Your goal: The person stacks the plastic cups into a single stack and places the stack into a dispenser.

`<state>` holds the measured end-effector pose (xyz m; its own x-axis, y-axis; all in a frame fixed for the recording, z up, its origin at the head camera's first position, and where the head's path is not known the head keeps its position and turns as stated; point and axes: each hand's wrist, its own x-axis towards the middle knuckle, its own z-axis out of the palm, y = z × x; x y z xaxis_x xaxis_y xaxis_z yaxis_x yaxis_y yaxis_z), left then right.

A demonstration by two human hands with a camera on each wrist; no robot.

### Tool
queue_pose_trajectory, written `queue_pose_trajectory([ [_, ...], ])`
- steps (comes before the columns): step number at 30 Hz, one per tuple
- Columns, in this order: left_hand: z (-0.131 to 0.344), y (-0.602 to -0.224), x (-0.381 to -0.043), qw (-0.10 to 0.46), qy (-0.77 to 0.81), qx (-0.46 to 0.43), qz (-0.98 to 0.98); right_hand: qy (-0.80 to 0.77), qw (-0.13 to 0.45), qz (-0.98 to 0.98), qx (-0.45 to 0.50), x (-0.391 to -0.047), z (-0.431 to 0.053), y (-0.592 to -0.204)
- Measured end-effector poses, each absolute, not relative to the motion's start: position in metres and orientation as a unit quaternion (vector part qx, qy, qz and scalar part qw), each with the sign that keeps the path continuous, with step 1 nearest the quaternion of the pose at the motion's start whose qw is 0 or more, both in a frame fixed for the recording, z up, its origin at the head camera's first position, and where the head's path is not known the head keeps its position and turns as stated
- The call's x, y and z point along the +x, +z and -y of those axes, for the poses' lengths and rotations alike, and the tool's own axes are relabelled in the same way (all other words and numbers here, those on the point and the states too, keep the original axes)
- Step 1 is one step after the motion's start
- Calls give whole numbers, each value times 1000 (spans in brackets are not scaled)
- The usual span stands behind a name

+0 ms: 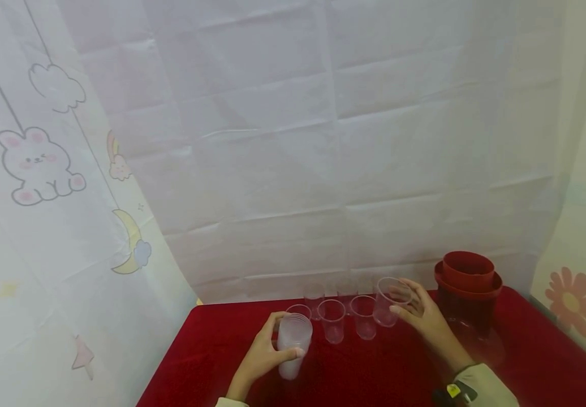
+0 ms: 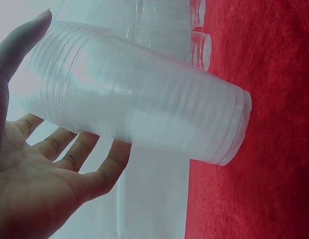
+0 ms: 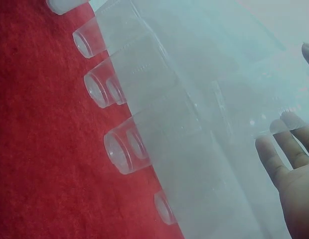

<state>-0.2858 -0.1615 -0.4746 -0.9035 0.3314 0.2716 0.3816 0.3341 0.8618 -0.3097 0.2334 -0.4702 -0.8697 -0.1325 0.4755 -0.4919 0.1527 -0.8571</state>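
Observation:
My left hand (image 1: 267, 350) holds a tall stack of clear plastic cups (image 1: 294, 342), thumb on one side and fingers on the other. In the left wrist view the nested cups (image 2: 159, 99) slant with their bases over the red cloth, and the fingers (image 2: 112, 167) curve along the underside. On the right, a single clear plastic cup (image 1: 386, 308) is held between the thumb and fingers of my right hand (image 1: 427, 319). Its faint wall (image 3: 254, 99) shows above the fingertips in the right wrist view. Several similar cups (image 1: 332, 325) stand in two rows between the hands.
A red stacked container (image 1: 468, 288) with a wide rim stands at the back right, beyond my right hand. Red cloth (image 1: 354, 379) covers the table. A pale sheet (image 1: 293, 169) hangs behind its back edge, with patterned sheets at both sides.

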Motion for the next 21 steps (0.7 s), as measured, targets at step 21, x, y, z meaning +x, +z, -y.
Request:
queue_pose_trajectory([
  [21,162,-473,-283,25,-537,-223,814,618,154,732,242,-309,-224,-464],
])
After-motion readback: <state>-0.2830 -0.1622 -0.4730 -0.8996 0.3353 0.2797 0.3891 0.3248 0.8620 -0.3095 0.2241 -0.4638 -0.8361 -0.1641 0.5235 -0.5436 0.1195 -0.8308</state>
